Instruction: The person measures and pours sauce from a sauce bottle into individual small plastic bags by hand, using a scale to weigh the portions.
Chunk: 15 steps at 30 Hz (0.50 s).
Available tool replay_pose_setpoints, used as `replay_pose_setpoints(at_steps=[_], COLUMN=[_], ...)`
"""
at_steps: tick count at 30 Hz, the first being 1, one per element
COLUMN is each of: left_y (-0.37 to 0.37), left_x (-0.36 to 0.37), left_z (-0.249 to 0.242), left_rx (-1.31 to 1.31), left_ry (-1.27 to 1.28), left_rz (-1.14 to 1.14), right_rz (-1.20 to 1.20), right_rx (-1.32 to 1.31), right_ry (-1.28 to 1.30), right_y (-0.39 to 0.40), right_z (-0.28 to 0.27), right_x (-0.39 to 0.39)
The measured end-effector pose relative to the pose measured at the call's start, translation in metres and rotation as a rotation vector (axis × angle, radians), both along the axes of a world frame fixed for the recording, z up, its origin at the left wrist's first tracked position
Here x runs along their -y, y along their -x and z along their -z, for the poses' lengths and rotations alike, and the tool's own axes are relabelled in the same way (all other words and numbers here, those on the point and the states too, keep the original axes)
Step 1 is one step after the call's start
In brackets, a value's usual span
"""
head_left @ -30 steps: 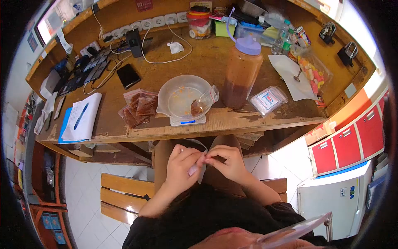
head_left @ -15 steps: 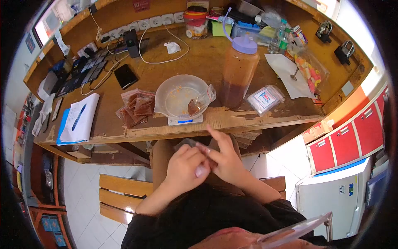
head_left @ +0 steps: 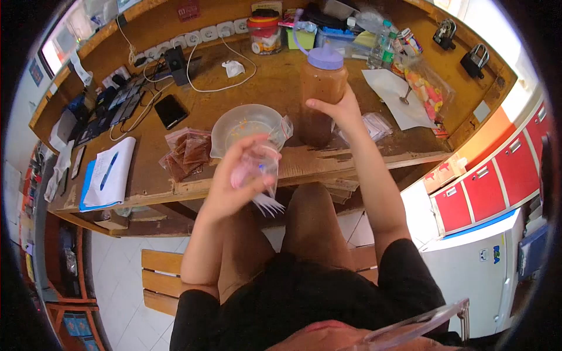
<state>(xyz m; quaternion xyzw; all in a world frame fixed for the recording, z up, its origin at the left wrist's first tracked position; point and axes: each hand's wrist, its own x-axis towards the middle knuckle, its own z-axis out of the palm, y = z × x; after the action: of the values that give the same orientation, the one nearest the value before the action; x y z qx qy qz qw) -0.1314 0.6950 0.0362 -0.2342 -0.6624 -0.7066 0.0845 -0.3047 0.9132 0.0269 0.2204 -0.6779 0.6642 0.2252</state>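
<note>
My left hand is raised in front of the bowl, thumb and fingers around a small clear plastic bag. The bag's mouth looks spread between them. My right hand wraps round a tall squeeze bottle with a lilac lid, brown sauce filling its lower part. The bottle stands upright at the table's front. Between the two hands is a translucent plastic bowl with orange crumbs, partly covered by my left hand. A small clear bag hangs at its right rim.
Filled zip bags lie left of the bowl, beside a notebook with a pen. A phone and cables lie behind. To the right are a pack of clear bags, white paper and a candy bag.
My hands have parted from above my lap. The right has reached forward and taken hold of the bottle; the left has risen toward the bowl with the clear bag.
</note>
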Motion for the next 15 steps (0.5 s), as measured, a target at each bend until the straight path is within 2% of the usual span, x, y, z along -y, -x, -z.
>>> replay_pose_setpoints(at_steps=[1,3,5,6,7,10,11,13,15], left_y=[0.006,0.017,0.023,0.021,0.020,0.021,0.020,0.013,0.015], left_x=[0.004,0.013,0.020,0.024,0.027,0.032,0.032,0.027,0.027], left_z=[-0.004,-0.006,-0.009,-0.012,-0.015,-0.016,-0.015,-0.024,-0.023], left_rx=[0.085,0.104,0.129,0.146,0.164,0.173,0.145,0.186,0.199], left_ry=[-0.110,-0.127,-0.153,-0.156,-0.158,-0.147,-0.157,-0.172,-0.195], left_rz=[0.110,0.156,0.196,0.220,0.245,0.247,0.257,0.236,0.226], right_rz=[-0.066,-0.140,0.186,0.193,0.184,0.285,0.286,0.338,0.339], right_rx=[0.012,0.024,-0.452,-0.609,-0.594,-0.977,-0.966,-1.239,-1.272], right_ry=[-0.090,-0.179,-0.556,-0.578,-0.578,-0.715,-0.716,-0.888,-0.897], right_y=[-0.001,-0.015,-0.041,-0.048,-0.052,-0.060,-0.060,-0.058,-0.065], right_z=[-0.006,-0.021,-0.031,-0.039,-0.046,-0.069,-0.074,-0.085,-0.099], right_x=[-0.002,0.002,0.009,0.010,0.009,0.006,0.003,-0.002,-0.002])
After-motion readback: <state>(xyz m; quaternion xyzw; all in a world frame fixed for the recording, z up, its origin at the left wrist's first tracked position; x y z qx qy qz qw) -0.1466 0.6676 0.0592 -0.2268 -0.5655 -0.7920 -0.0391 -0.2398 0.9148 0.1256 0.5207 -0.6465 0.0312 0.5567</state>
